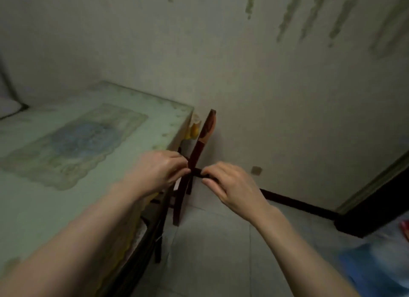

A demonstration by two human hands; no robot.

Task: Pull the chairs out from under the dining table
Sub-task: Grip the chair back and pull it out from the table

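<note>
A dark red-brown wooden chair (204, 133) stands at the right end of the dining table (93, 128), its back seen edge-on and its seat tucked under the tabletop. My left hand (157, 171) is curled on the top rail of the chair's back from the table side. My right hand (232, 186) pinches the same dark rail from the wall side. The table carries a pale green patterned cover under a glass top. The chair's seat is hidden by the table and my hands.
A pale wall (287, 97) with a dark skirting board (296, 202) runs close behind the chair. A dark door frame (376, 208) stands at the right. Grey floor tiles (221, 252) lie below my arms. Blue fabric (376, 268) shows at the lower right.
</note>
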